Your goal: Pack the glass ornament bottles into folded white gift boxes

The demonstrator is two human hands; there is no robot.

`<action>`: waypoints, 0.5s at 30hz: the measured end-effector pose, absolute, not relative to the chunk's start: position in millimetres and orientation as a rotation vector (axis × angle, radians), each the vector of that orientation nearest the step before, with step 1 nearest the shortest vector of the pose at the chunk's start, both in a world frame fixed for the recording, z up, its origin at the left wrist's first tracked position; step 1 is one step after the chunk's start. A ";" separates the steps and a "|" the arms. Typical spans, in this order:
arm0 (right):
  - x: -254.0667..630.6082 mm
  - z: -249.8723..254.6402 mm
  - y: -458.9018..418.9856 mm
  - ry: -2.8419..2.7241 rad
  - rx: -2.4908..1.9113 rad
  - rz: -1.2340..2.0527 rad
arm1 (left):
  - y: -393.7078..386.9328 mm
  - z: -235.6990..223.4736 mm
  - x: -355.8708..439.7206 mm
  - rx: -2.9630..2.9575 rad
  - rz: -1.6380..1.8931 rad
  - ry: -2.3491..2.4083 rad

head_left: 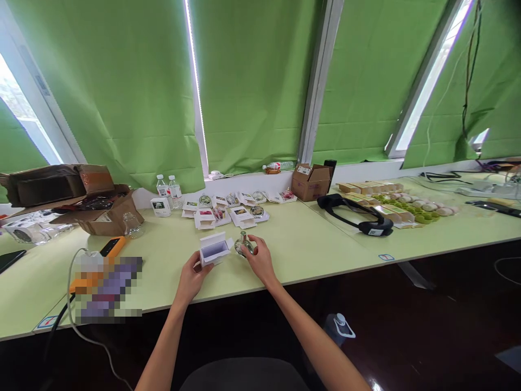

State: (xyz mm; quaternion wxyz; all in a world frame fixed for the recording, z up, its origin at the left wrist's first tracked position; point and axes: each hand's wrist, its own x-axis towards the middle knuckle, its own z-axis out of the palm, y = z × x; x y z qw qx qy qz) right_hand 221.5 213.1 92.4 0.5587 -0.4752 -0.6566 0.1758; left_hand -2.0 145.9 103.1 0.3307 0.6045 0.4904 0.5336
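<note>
My left hand [194, 276] is closed around a small white box [214, 251] whose top flaps stand open, its inside facing up. Just right of it, my right hand [259, 257] grips a round glass perfume bottle [243, 246] with a shiny cap. Bottle and box are side by side, with the bottle outside the box. Beyond my hands lie several opened white boxes [243, 216] with round bottles [256, 210] on or beside them. One closed white box [161, 206] stands upright to their left.
Two water bottles [175, 189] stand at the back. Cardboard boxes [103, 214] and an orange power strip [116, 245] are at left. A small carton [311, 183], a black headset [356, 214] and green egg trays [427, 217] occupy the right. The table's front edge runs below my wrists.
</note>
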 end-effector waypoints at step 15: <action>220.6 94.2 217.1 -1.599 -1.173 0.452 | 141.6 110.9 2.7 1.614 1.344 1.277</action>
